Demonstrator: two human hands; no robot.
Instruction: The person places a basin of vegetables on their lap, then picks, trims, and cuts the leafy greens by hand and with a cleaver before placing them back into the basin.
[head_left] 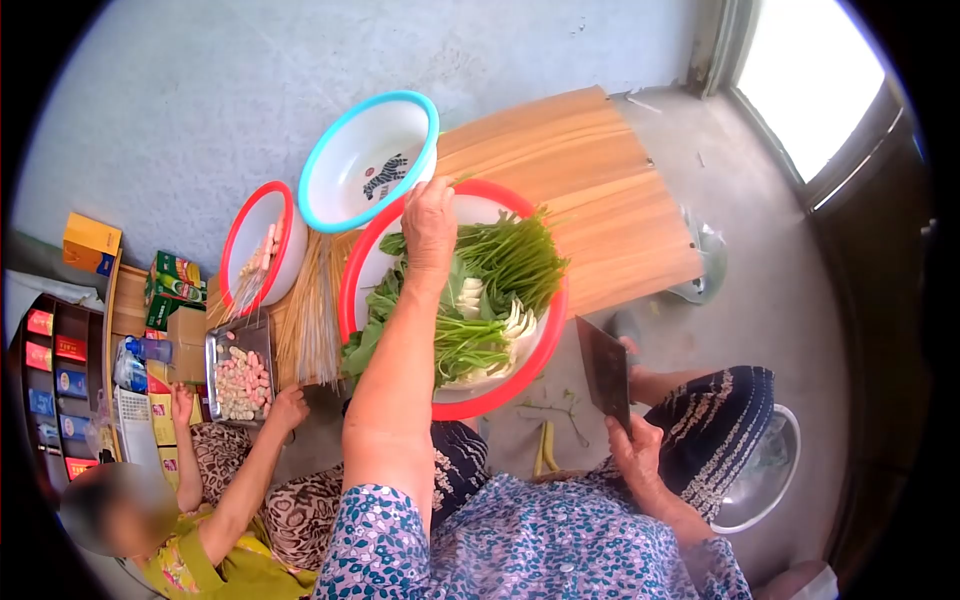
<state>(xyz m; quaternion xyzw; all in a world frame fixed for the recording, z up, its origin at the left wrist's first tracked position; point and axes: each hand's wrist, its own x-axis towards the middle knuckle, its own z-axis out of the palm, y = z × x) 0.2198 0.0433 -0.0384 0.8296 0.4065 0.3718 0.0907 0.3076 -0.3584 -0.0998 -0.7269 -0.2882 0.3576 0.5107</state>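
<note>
My left hand [430, 225] is over the far rim of a red-rimmed basin [548, 352], fingers bent together. A small green bit shows by its fingertips, but what they hold is hidden. Leafy greens [390, 310], a bundle of thin green stems [515, 260] and pale white stalk ends [520, 325] fill the basin. On the right, beside the table and apart from the basin, my right hand [637, 455] is closed around the handle of a cleaver [604, 370], its broad dark blade pointing away from me.
An empty blue-rimmed basin [345, 160] sits behind on the wooden table [610, 200]. Left are thin sticks [308, 310], a smaller red-rimmed basin [250, 235] and a metal tray [212, 350] of pinkish pieces near a co-worker's hands [290, 408]. A metal bowl [795, 440] stands right.
</note>
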